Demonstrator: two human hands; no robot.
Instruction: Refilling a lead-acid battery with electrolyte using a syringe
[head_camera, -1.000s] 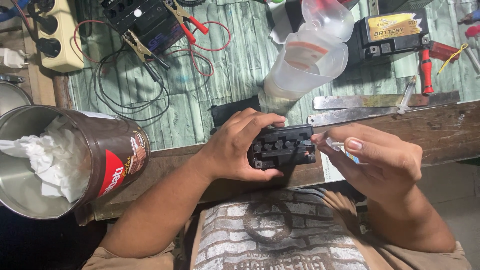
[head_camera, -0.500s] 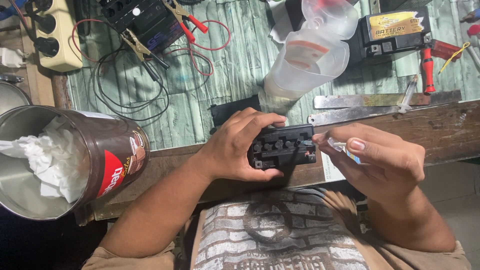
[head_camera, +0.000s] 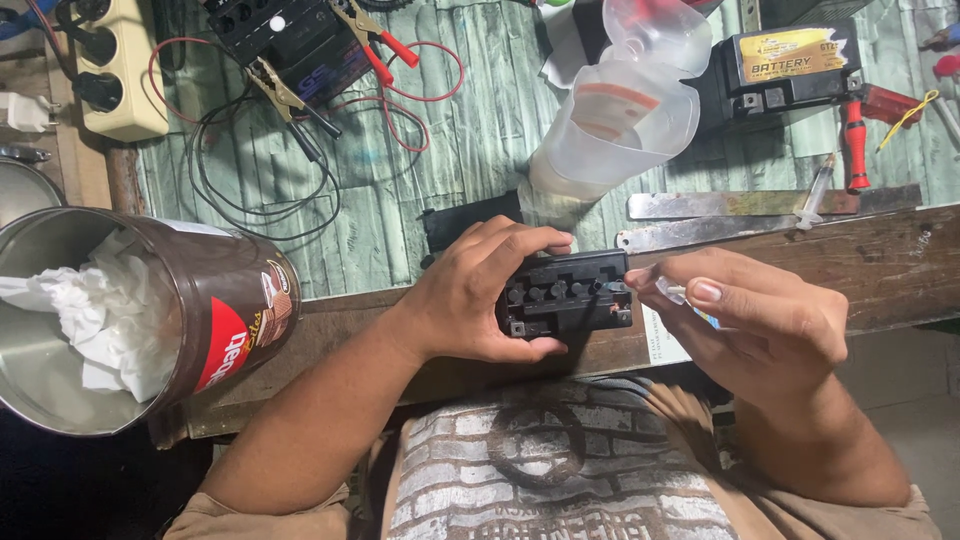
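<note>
Almost no change from half a second ago: same hold, same spot, the right hand (head_camera: 770, 330) only a touch closer to the small black battery (head_camera: 568, 293).

Lower left of the frame: a big brown tin can (head_camera: 235, 320) lying on its side, stuffed with crumpled white paper (head_camera: 95, 315). Top middle: clear plastic jugs (head_camera: 625, 110), looking see-through and bare inside. Top right: a second black battery with a yellow label (head_camera: 790, 65).

Centre of the frame, above the front edge of the wooden worktop (head_camera: 880, 260): the small black battery, wrapped tight in the left hand (head_camera: 480, 295), fingers over the top, thumb under. Right beside it, on the right: the right hand, its grip pinched shut on a small clear syringe (head_camera: 672, 291), tip at the battery's right end.
</note>
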